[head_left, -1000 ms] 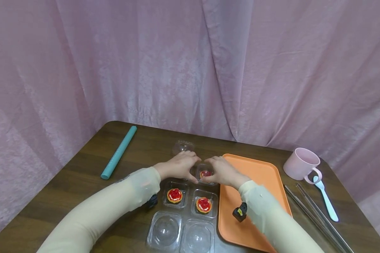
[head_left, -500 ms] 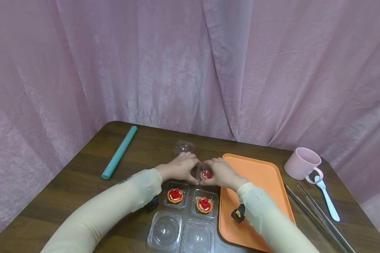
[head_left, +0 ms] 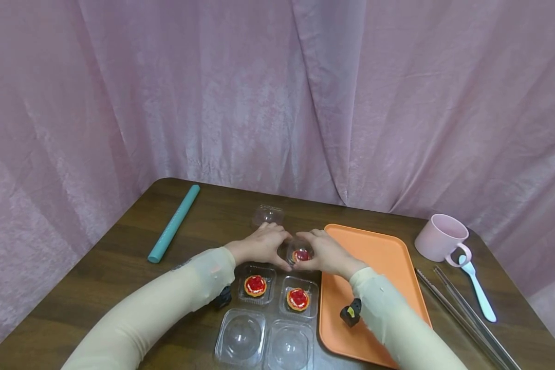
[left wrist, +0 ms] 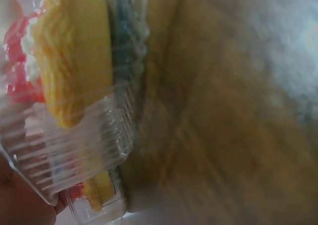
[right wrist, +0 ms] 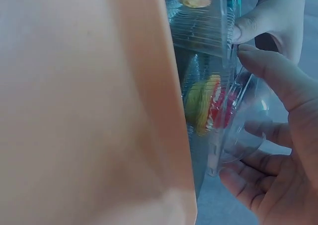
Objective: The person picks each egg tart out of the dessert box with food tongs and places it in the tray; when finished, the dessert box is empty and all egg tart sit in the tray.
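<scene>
In the head view, both hands surround a clear plastic box with a red-topped tart inside. My left hand holds its left side, and my right hand holds the right, thumbs nearly meeting at the near edge. The right wrist view shows the domed lid over that tart, with my right thumb and fingers spread around it. Closer to me, two more boxes, one on the left and one on the right, each hold a tart, their lids folded open toward me.
An orange tray lies right beside the boxes. Another clear domed piece stands behind my left hand. Further right are a pink mug, a pale blue spreader and metal tongs. A teal roll lies at the left.
My thumbs have come slightly closer together at the near edge of the box. The domed lid now shows over the tart. The other boxes and the tray stay put.
</scene>
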The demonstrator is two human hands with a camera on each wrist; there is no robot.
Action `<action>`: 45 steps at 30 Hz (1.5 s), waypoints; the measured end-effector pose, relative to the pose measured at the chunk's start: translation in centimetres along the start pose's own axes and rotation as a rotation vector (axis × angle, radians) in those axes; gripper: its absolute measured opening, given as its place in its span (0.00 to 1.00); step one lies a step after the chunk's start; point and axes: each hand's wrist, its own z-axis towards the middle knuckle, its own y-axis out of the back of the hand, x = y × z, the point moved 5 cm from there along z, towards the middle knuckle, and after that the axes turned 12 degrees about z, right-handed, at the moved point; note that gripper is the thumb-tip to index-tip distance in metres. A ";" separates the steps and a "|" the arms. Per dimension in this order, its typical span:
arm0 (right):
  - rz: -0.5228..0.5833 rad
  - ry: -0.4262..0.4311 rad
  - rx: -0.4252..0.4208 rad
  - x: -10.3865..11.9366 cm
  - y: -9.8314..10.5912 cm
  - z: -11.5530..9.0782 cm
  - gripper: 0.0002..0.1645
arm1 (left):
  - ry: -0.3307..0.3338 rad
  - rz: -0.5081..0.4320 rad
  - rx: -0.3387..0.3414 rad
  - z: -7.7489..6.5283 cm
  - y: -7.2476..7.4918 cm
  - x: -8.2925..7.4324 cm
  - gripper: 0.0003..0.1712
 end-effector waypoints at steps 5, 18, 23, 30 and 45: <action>0.012 0.011 0.001 0.1 0.3 -0.2 0.49 | 0.000 -0.016 -0.004 -0.1 0.0 0.2 0.45; 0.017 0.004 -0.027 0.2 2.7 -0.9 0.46 | -0.024 -0.036 -0.001 0.0 0.5 -0.2 0.41; 0.006 0.026 -0.075 0.7 4.0 -0.9 0.46 | -0.024 -0.038 0.007 0.1 0.2 0.0 0.41; -0.035 0.040 -0.136 1.0 5.8 -0.9 0.46 | -0.025 -0.064 0.012 0.2 0.1 0.2 0.41; 0.085 0.013 -0.117 0.8 7.5 0.6 0.44 | -0.017 -0.061 0.006 -0.2 0.2 0.4 0.40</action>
